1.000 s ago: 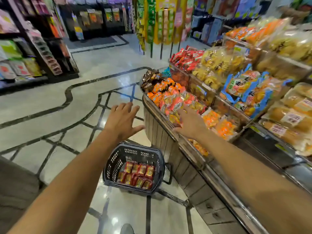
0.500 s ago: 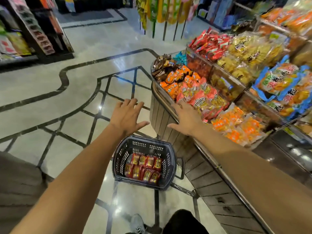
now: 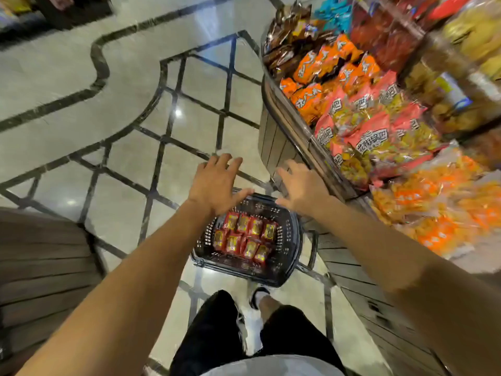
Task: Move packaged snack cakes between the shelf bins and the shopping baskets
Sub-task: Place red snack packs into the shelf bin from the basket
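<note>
Since 1.0 s ago your right hand has left the snack bags on the shelf and dropped toward the floor, and your left hand has come down with it, so both now hover over the far rim of the black basket. Both hands are empty, fingers spread and relaxed, touching nothing as far as the view shows. The snack cakes, 8 red packs in 2 rows, lie flat in the basket on the floor, just left of the wooden shelf base and just beyond your shoe. The risks from here: the basket sits close to your feet, so a step forward could kick it and scatter the neat rows. Its side handle lies near the shelf base and may snag if you lift at a slant. The shelf bin is heaped with loose bags, and added packs may slide off its low right-hand rim.
</note>
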